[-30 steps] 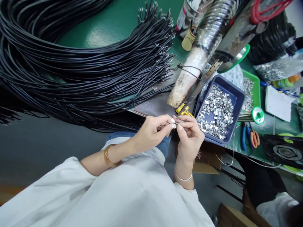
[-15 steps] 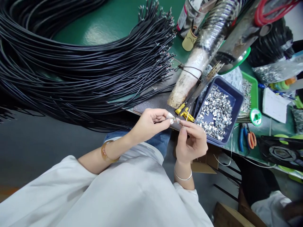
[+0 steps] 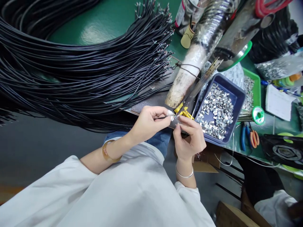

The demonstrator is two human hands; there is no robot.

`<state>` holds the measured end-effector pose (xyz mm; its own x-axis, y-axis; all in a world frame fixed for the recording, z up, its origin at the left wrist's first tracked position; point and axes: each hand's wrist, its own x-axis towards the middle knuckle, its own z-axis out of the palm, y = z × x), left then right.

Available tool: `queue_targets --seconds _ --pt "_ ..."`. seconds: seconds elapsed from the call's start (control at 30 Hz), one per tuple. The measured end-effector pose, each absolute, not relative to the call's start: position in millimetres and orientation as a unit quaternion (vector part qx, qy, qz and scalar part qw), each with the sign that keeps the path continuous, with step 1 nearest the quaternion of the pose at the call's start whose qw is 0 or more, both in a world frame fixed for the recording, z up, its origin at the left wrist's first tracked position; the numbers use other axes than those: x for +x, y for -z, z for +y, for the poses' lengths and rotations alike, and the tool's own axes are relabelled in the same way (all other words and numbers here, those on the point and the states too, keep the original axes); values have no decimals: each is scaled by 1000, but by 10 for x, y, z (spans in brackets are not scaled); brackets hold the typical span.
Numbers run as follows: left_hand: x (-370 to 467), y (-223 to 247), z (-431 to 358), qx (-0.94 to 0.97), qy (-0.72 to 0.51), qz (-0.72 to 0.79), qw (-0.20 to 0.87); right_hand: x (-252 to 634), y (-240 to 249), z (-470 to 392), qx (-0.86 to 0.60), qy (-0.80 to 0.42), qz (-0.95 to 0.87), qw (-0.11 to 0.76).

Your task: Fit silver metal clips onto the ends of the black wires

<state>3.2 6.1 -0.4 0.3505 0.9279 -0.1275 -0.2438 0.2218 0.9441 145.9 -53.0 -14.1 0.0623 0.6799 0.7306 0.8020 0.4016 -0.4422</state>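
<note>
My left hand (image 3: 151, 121) is closed in a pinch round a thin black cable (image 3: 161, 118). White coverings wrap its thumb and index fingertips, and the cable's end pokes out just beyond them. My right hand (image 3: 191, 135) meets that end from the right, its fingers bent and the fingertips close together. Something tiny and pale lies at its fingertips, too small to name. Directly behind the fingertips sits a yellow plastic clip-like piece (image 3: 186, 113). Beside my right hand stands a dark blue bin (image 3: 239, 94) holding many small silver metal pieces (image 3: 216, 110).
A large bundle of black cables (image 3: 94, 69) covers the left of the green table (image 3: 99, 30). A plastic-wrapped duct (image 3: 187, 72) slants down behind my hands. To the right are a green tray (image 3: 257, 85), a green-rimmed spool (image 3: 258, 115), pliers (image 3: 248, 137) and a notepad (image 3: 278, 102).
My right thumb has shifted left towards the cable's end, and the right fingers have moved slightly left and up. More of the black cable shows in my left hand.
</note>
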Motion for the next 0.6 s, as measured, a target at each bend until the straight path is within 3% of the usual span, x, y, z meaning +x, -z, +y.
queue_targets --seconds 0.6 --pt "30 -7 69 490 -427 389 653 1400 44 -492 -568 26 -654 499"
